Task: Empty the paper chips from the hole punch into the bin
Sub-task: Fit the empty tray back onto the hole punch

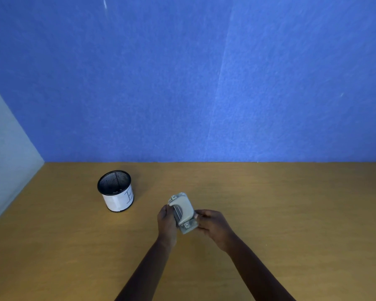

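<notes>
A grey hole punch (183, 210) is held between both hands just above the wooden table, its handle side facing up and its long axis running away from me. My left hand (167, 222) grips its left side. My right hand (213, 227) grips its right side near the close end. The bin (116, 191), a small black mesh cup wrapped in white paper, stands upright on the table to the left of the punch, apart from both hands. Some dark bits lie at its bottom.
The wooden table (291, 213) runs back to a blue wall (182, 83). A pale grey partition (7, 153) closes off the left side.
</notes>
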The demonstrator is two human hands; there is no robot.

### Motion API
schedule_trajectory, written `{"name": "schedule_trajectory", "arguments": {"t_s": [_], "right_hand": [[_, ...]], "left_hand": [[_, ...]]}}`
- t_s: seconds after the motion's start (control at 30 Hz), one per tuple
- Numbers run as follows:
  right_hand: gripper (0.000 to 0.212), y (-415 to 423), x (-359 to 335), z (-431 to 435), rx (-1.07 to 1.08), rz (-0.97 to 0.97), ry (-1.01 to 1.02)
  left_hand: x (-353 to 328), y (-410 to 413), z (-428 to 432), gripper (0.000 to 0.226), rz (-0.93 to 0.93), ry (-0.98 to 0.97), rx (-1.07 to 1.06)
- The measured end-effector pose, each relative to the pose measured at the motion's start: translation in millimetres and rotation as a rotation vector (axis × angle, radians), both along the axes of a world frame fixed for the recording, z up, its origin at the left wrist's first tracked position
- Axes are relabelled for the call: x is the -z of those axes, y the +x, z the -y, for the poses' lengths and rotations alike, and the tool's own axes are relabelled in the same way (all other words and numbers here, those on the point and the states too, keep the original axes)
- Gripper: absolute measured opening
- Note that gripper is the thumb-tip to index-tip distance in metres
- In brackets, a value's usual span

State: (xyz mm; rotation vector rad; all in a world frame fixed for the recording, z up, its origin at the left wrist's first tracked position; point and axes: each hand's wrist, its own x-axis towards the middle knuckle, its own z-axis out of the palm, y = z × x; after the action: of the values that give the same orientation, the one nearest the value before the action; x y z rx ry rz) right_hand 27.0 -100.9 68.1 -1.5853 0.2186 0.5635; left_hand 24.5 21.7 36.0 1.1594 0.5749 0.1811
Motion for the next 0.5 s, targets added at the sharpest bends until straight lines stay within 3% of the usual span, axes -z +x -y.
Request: {"name": "schedule_trajectory", "arguments": {"t_s": [0.17,0.5], "right_hand": [[0.034,-1.5,0.3,6.6,0.043,-0.176,0.233],[0.036,0.9,-3.5,4.6,0.132,-0.261,0.173]], "left_hand": [[-0.4,-0.6,-2.1,0.031,-0.028,-0.095,-0.023],[-3.8,-1.3,4.3,0.027,0.004,-0.102,0.015]]}}
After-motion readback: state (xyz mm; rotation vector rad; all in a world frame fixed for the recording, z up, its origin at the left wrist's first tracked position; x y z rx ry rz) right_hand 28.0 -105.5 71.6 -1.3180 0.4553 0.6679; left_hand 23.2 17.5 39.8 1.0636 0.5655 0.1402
